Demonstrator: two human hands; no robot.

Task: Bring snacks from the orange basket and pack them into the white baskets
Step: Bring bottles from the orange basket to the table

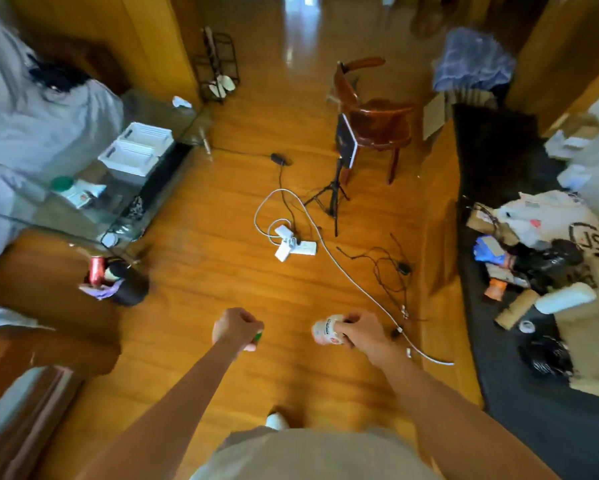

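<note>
My left hand (235, 328) is closed around a small green snack pack (256, 338) that mostly hides under the fingers. My right hand (359, 332) grips a white snack cup with a pink and red label (325, 331), tipped on its side. Both hands hover above the wooden floor. Two white baskets (137, 148) stand side by side on a glass table (66, 213) at the far left, well away from both hands. The orange basket is out of view.
A power strip with white plugs (293, 244) and loose cables (377, 268) lie on the floor ahead. A tripod with a tablet (343, 157) and a wooden chair (374, 112) stand beyond. A person in grey (31, 109) sits left. Clutter (533, 258) fills the dark rug at right.
</note>
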